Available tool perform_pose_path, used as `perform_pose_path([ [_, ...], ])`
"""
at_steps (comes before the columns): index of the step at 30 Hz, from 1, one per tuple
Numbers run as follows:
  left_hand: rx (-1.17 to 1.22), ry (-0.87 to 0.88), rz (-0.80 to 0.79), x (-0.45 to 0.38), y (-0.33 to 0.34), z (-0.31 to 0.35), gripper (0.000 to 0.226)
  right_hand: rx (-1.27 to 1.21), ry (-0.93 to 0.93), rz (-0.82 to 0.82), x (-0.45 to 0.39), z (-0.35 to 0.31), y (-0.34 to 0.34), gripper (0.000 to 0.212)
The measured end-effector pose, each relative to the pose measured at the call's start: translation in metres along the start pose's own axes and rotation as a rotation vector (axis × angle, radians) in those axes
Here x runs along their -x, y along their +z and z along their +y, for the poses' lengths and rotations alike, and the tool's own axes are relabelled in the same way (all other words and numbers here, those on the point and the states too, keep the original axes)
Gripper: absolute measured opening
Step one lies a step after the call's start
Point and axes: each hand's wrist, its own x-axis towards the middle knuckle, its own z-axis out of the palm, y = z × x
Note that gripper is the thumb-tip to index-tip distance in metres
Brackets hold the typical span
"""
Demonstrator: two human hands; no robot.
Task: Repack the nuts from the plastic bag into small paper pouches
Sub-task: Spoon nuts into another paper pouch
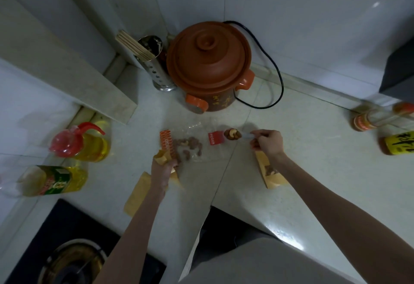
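A clear plastic bag (192, 142) with orange-red printed ends lies flat on the counter, several brown nuts inside it. My right hand (267, 141) grips the handle of a clear spoon (233, 135) heaped with nuts, held over the bag's right end. My left hand (161, 169) holds an open brown paper pouch (162, 157) at the bag's left end. A second pouch (268, 172) with nuts in it lies under my right wrist. A flat pouch (137, 195) lies beside my left forearm.
A brown clay cooker (209, 66) with a black cord stands behind the bag, next to a steel chopstick holder (156, 66). Oil bottles (85, 143) stand at the left, sauce bottles (396, 142) at the right. A stove burner (71, 263) sits at the bottom left.
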Motion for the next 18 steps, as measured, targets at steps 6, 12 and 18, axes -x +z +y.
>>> perform_pose_path([
  [6,-0.174,0.271,0.220,0.042,0.014,0.018,0.061,0.021,-0.125,-0.078,0.035,-0.040,-0.029,0.022],
  [12,-0.137,0.613,0.089,0.088,0.036,0.059,0.053,0.055,-0.244,-0.151,0.081,-0.092,-0.061,0.023],
  [18,-0.127,0.654,0.057,0.115,0.054,0.088,0.029,0.094,-0.346,-0.296,0.123,-0.144,-0.085,0.023],
])
